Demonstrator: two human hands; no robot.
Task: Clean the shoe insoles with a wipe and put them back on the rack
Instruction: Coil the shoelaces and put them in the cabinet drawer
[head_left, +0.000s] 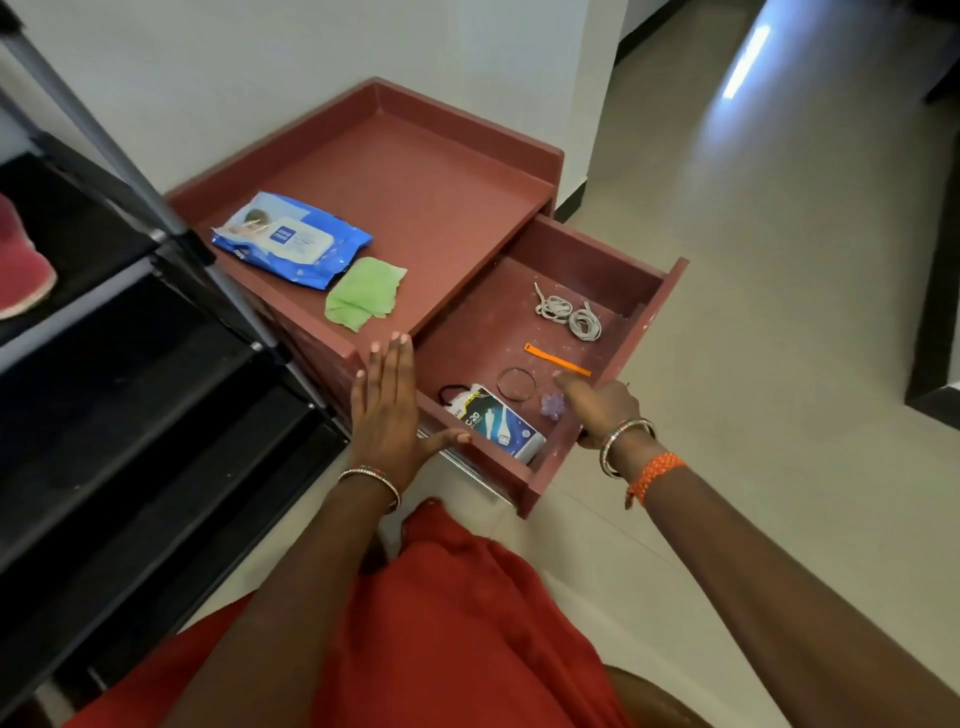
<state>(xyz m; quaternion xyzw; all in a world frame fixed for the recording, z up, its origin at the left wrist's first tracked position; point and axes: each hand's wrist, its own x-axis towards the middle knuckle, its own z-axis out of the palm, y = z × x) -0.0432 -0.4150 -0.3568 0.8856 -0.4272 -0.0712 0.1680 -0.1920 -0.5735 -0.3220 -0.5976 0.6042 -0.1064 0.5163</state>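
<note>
A blue pack of wipes (292, 240) lies on top of a dark red bedside cabinet (426, 171), with a green cloth (363, 293) beside it. The cabinet's drawer (644, 322) stands pulled out. My left hand (387, 402) lies flat with straight fingers against the cabinet's front corner, thumb along the drawer's near side. My right hand (600, 405) reaches over the drawer's front panel into the drawer, fingers extended, holding nothing. The black shoe rack (130, 415) stands at the left with a pink shoe (23, 267) on a shelf. No insoles show.
In the drawer lie coiled grey laces (569, 314), an orange strip (557, 359), a thin bangle (517, 383), a purple trinket (552, 405) and a cable box (496, 421). Pale tiled floor (779, 312) stretches to the right. A red garment (441, 623) covers my lap.
</note>
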